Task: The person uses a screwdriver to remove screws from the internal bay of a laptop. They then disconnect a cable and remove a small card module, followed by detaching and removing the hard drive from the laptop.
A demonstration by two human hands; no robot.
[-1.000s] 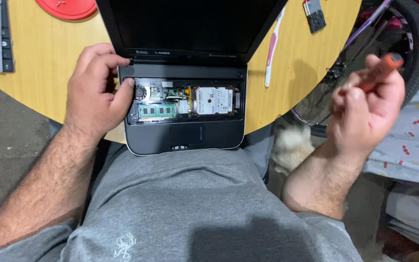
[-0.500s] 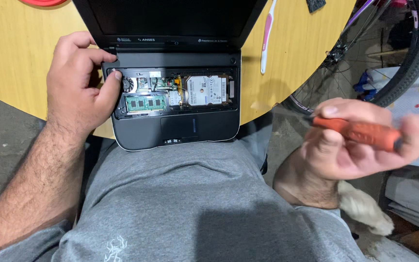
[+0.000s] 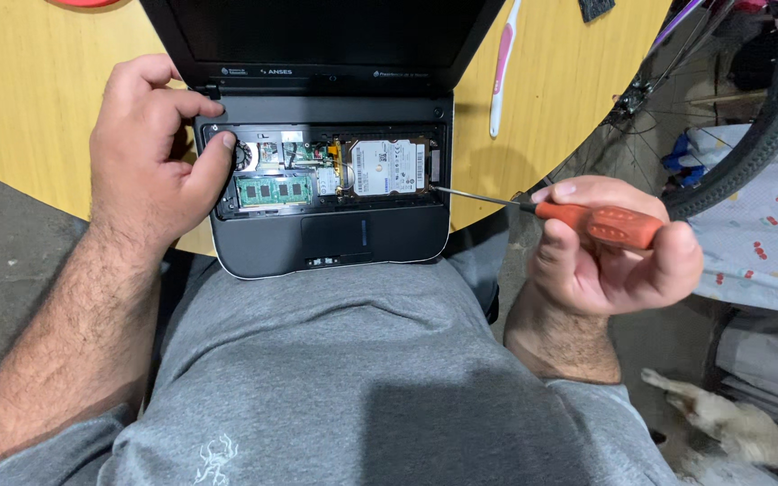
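— How is the laptop (image 3: 330, 193) seen?
— It is laid open-bellied at the near edge of the round wooden worktop (image 3: 29, 153), partly overhanging the lap; a green memory board (image 3: 274, 190), a fan and a silver drive (image 3: 387, 166) are exposed.
— And the hands?
— Its left side is pressed by the left hand (image 3: 150, 148), fingers spread. An orange-handled screwdriver (image 3: 578, 216) is clamped in the right hand (image 3: 610, 247), tip at the right edge.
— Around it?
— A bicycle wheel (image 3: 758, 135) is seen close on the right.

1. Black laptop lid (image 3: 317, 31): top cut off by the frame edge.
2. Left hand (image 3: 150, 153) hides the opened bay's left end.
3. Red round object (image 3: 83, 3) and bicycle tyre (image 3: 767, 117): mostly out of frame.
4. Orange-handled screwdriver (image 3: 587, 220): handle end buried in the right hand (image 3: 614, 252).
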